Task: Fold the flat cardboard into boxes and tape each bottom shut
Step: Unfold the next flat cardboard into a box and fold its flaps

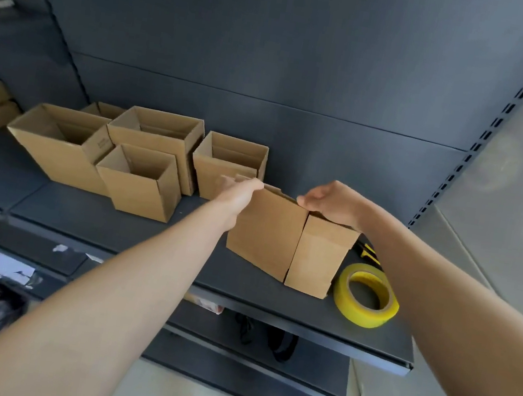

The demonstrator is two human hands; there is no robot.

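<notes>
Half-folded cardboard (266, 233) upright on the dark shelf (112, 225), left hand (240, 191) curled over its top edge, right hand (331, 205) gripping the top by the fold, yellow tape roll (343, 288) just beside, open boxes (65, 153) grouped left.

On the shelf (112, 225), 5 open boxes (142, 182) crowd the far left. A bare lane runs between them and the upright box (281, 235) at centre (held at its top edge). The tape roll (366, 295) and a yellow tool (368, 251) block the right.

Dim, soft blur (edges warped), glare right.
</notes>
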